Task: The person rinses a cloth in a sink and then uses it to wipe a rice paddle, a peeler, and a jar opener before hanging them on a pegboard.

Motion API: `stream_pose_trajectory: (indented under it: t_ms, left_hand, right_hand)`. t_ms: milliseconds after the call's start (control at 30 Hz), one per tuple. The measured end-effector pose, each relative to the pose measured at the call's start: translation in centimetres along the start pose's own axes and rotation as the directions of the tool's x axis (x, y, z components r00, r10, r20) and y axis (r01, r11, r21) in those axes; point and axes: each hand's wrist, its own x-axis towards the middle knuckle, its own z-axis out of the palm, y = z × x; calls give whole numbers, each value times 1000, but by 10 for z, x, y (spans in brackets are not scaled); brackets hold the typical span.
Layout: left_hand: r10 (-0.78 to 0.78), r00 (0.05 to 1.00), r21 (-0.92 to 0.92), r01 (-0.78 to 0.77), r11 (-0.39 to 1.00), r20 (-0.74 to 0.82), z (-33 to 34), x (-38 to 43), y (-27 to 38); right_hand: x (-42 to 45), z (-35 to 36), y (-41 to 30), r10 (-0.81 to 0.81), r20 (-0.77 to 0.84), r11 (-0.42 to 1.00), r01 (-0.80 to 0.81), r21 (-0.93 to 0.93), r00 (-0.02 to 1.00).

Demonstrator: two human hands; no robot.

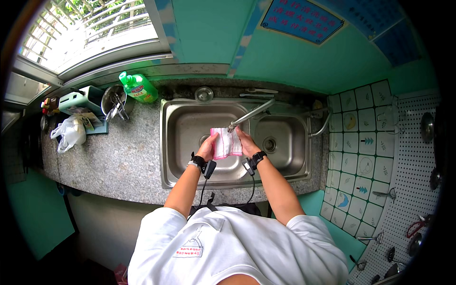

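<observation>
A white dishcloth with pink edging point(226, 144) is spread between my hands, over the larger left basin of a stainless steel double sink point(185, 123). My left hand point(207, 146) grips the cloth by its left side, thumb on top. At the right side, my right hand point(247, 143) holds it too, with the fingers hidden beneath. The spout of the metal faucet point(251, 115) ends just over the cloth's far edge. Whether water runs from it, I cannot tell.
Along the back rim are a clear glass point(204, 94) and a toothbrush-like stick point(256, 95). A green dish soap bottle point(140, 87), a metal bowl with utensils point(115, 101) and a white plastic bag point(69, 132) stand left on the granite counter point(128, 156). Utensils hang on a pegboard point(409, 160).
</observation>
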Motion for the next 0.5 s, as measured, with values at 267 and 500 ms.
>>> stream_pose_trajectory:
  t_ms: [267,500]
  left_hand:
    - [57,997,179,-46,983,-60,-13,6,3]
    - [182,977,38,-178,983,-111,4,13,-5]
  right_hand:
    - [9,-8,29,-306,-97,918,266,-295,947]
    - [19,4,31,-342,-181,844,218,-490,922]
